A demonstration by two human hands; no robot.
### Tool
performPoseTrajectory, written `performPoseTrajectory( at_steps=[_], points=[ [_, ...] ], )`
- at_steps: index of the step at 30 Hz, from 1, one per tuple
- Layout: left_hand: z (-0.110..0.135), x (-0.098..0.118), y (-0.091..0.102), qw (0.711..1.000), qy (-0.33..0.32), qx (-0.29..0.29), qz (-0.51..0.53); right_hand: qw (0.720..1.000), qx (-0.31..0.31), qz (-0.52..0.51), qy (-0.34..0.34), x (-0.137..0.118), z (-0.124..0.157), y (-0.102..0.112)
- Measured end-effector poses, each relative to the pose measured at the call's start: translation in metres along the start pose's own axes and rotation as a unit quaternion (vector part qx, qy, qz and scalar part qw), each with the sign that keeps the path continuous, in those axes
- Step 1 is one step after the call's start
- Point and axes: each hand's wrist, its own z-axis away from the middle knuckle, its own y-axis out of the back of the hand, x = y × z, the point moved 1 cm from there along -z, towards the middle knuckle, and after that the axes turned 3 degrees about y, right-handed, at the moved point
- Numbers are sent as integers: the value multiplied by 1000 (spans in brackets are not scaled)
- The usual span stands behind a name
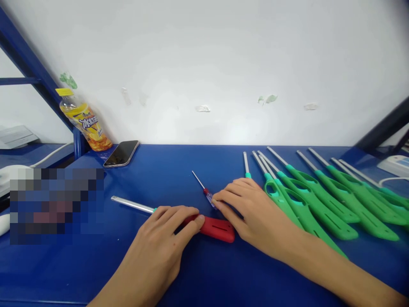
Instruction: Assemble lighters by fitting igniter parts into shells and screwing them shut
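Note:
A red long-nosed lighter with a metal tube lies on the blue table. My left hand rests flat on top of it, fingers stretched over the red handle. My right hand lies beside it, fingertips closed on the clear handle of a small screwdriver whose thin shaft points away to the left. Part of another lighter is hidden under my right hand.
Several green lighters lie in a row at the right. A phone and a yellow drink bottle stand at the back left by a blue frame post. A power strip sits far right.

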Motion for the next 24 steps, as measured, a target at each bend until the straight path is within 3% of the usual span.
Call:
performPoseTrajectory(
  at_steps=[14, 24],
  points=[
    [-3, 0, 2, 1000, -10, 12, -4, 997, 41, -23, 62, -4, -1, 3],
    [-4, 0, 3, 999, -24, 25, -13, 995, 7, -37, 96, -10, 2, 4]
  ],
)
